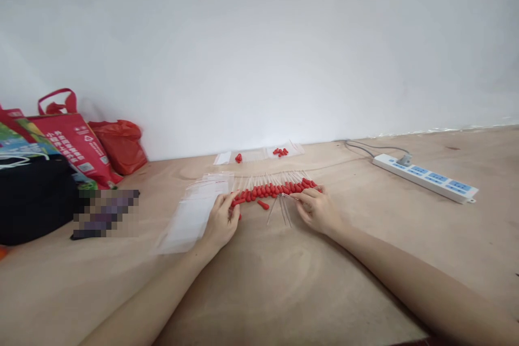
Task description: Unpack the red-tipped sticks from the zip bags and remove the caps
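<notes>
A long row of red bulb-shaped pieces point(267, 191) lies on the table, with thin pale sticks point(259, 179) pointing away behind it. At its left end my left hand point(222, 220) is closed, thumb and fingers around a red bulb-shaped piece point(239, 201). My right hand point(318, 210) is by the right end, pinching a thin stick that points left toward the row. Several loose thin sticks point(286, 213) fan out in front of the row. One separate red piece point(263, 205) lies between my hands. Another bit of red shows under my left hand, mostly hidden.
Clear plastic bags point(184, 213) lie left of my left hand. Farther back are small bags point(255, 155) with red pieces on them. A white power strip point(425, 177) with a plugged-in cable sits right. Red bags point(77, 146) and a black bag point(36, 200) stand left; a wall is behind.
</notes>
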{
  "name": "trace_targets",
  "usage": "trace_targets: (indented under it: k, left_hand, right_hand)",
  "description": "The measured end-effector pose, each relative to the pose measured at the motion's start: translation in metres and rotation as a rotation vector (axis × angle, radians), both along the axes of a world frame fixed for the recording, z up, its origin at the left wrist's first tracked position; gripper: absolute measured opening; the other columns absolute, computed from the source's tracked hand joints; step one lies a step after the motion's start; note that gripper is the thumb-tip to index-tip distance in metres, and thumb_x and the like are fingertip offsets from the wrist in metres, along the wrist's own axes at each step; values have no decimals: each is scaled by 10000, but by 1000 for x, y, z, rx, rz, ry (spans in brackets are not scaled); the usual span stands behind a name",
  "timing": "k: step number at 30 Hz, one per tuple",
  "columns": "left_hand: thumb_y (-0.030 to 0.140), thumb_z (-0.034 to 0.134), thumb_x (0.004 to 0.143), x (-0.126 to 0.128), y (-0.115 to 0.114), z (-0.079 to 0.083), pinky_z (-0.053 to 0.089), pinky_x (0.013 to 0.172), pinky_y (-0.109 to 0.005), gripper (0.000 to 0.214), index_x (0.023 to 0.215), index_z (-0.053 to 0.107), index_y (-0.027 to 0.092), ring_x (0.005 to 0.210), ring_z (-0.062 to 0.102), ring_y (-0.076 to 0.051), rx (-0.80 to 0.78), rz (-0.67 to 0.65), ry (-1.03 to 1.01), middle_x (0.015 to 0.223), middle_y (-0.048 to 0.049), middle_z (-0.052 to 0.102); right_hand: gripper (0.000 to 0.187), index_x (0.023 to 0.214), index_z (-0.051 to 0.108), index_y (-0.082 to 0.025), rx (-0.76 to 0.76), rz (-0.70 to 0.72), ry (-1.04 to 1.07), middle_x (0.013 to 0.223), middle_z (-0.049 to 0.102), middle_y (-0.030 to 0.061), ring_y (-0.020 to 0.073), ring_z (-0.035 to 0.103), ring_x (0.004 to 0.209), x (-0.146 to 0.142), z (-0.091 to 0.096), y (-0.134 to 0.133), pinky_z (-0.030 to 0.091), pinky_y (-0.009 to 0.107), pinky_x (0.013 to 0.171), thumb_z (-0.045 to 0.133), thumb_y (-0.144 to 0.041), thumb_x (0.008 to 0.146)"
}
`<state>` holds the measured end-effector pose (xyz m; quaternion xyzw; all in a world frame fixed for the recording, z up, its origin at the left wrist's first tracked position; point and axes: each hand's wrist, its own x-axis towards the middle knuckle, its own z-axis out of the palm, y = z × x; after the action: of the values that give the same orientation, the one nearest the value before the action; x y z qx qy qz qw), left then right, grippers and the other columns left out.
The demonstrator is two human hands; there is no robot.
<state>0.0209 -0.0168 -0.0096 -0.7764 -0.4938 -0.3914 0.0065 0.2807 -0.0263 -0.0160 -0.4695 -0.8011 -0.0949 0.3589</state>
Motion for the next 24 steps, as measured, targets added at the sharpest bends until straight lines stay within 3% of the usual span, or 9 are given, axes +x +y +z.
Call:
trace_targets:
  k: [8, 13, 17, 20, 24]
  left_hand:
    - [234, 519, 748, 2, 1, 0, 425, 726, -342, 75, 808, 541, 194, 800, 548, -204, -52, -23, 191, 794, -30, 609]
    - [310, 556, 752, 4, -2, 3, 409, 747, -350, 182, 884, 576, 186, 837, 529, -211, -54, -20, 227, 836, -45, 592]
    - [283, 524, 783, 15, -1, 10, 374, 832, -372, 224, 985, 587, 208, 952, 493, -218, -9, -115, 314, 973, -58, 565]
    - [275, 501, 804, 28, 5, 12, 332, 877, -408, 233, 1014, 595, 235, 1008, 468, -229, -7, -160, 389, 1065, -66, 535]
    - [316, 467, 825, 37, 10, 11, 301, 890, -431, 189, 913, 615, 236, 1023, 457, -234, -32, -195, 446, 1076, -56, 530]
  right_hand:
    - [222, 784, 635, -201, 2, -48, -110, 724, 651, 26, 146, 529, 711, -1, -6, 3, 252, 330, 792, 415, -195, 813]
    - [223, 781, 632, -203, -60, -25, -148, 752, 652, 22, 145, 520, 716, -8, -6, 1, 240, 341, 795, 415, -235, 822]
    - [234, 828, 631, -207, -118, 14, -195, 803, 652, 36, 164, 518, 767, -10, -1, -5, 228, 364, 811, 435, -334, 820]
    - [327, 905, 630, -203, -132, 34, -218, 853, 647, 62, 189, 511, 811, -11, 1, -8, 224, 385, 828, 437, -450, 811]
    - [504, 998, 611, -187, -143, 52, -231, 913, 636, 85, 215, 501, 854, -11, 3, -9, 225, 407, 841, 418, -593, 770]
